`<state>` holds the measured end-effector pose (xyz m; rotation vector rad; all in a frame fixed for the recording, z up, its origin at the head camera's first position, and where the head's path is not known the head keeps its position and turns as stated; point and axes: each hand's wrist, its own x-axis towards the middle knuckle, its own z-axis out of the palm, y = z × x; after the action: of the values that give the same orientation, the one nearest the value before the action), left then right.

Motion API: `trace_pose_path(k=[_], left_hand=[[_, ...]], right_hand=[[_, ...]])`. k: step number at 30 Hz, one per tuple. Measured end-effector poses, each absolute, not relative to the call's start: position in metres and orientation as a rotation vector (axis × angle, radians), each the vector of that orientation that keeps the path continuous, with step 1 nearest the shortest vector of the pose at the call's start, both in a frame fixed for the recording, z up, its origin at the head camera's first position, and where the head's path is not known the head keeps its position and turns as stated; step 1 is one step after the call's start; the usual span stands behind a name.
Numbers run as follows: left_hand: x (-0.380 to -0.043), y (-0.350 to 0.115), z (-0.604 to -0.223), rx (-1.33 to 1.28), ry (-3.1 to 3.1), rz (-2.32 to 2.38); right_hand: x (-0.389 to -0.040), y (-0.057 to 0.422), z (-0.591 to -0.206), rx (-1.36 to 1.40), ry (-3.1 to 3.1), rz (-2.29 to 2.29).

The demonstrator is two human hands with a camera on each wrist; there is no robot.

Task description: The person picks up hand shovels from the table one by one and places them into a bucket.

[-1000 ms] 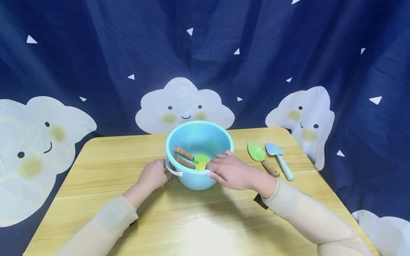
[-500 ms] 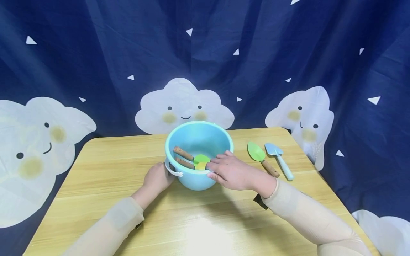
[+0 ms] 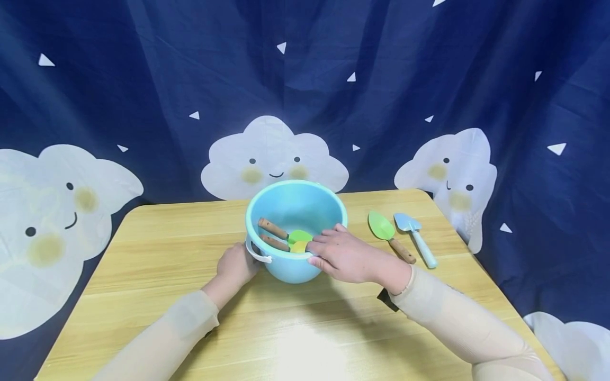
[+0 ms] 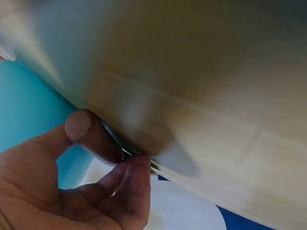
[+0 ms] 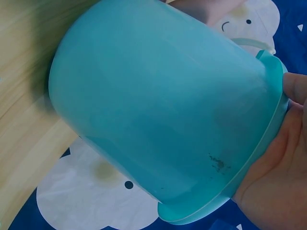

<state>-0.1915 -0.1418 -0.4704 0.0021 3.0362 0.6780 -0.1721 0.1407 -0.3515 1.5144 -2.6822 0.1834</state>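
A light blue bucket (image 3: 292,269) stands on the table, and my right hand (image 3: 340,255) grips its near right rim, thumb outside and fingers over the edge. The right wrist view shows the bucket's side and that hand (image 5: 276,167) at the rim. Low beside the bucket's left side is my left hand (image 3: 236,263). In the left wrist view its thumb and fingers (image 4: 136,184) pinch a wooden handle (image 4: 96,136) close over the table; the tool's head is mostly hidden. Inside the bucket lie two wooden-handled tools, one with a green head (image 3: 299,236), one yellow (image 3: 298,246).
Right of the bucket lie a green trowel (image 3: 381,226) with a wooden handle and a light blue trowel (image 3: 422,247). The bucket's white carry handle (image 3: 259,256) hangs at its left rim. A dark blue cloud-print curtain (image 3: 305,79) stands behind the wooden table (image 3: 157,254).
My left hand has moved slightly right, in against the bucket's side, and the wooden handle seen below it earlier is now hidden in the head view. The right hand and bucket have stayed put.
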Motion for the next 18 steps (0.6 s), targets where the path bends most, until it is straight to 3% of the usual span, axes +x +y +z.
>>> trace_pose_path(k=[18], left_hand=[[-0.1935, -0.1414, -0.4718, -0.047, 3.027, 0.679]], right_hand=[[-0.1733, 0.1417, -0.3531, 1.518, -2.683, 0.186]])
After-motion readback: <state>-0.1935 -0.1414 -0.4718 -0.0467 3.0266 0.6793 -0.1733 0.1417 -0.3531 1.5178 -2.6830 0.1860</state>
